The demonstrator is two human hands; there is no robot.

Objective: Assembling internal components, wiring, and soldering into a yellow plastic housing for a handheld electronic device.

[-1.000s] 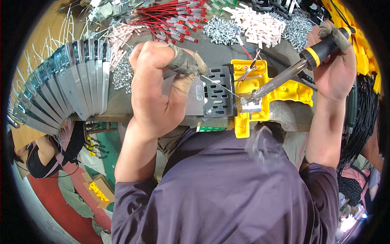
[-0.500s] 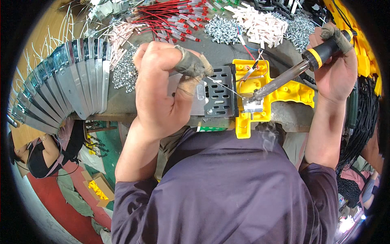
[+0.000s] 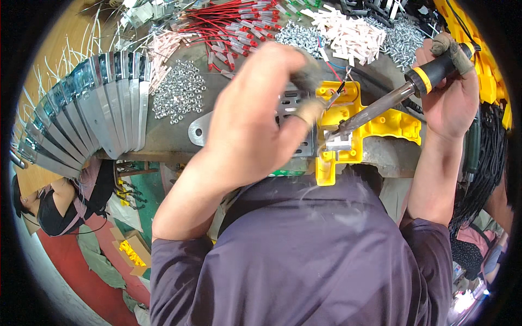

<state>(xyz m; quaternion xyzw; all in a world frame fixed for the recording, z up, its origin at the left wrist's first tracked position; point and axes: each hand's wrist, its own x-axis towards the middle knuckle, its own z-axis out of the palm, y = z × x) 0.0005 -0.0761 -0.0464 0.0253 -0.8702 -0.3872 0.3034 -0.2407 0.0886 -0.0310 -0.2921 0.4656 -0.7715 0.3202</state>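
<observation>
Soldering iron (image 3: 380,107) sits clasped in our right grip (image 3: 452,104), its tip at a small pale block (image 3: 340,143) inside the yellow housing (image 3: 390,122), which lies by the near edge of the table (image 3: 174,138); our left grip (image 3: 261,111), blurred, hangs over the slotted plate (image 3: 296,96), and we cannot tell whether it holds anything; should the tip linger or slip, we might soften the housing or scorch the nearby wires (image 3: 340,88); a knock from our left could jolt everything.
</observation>
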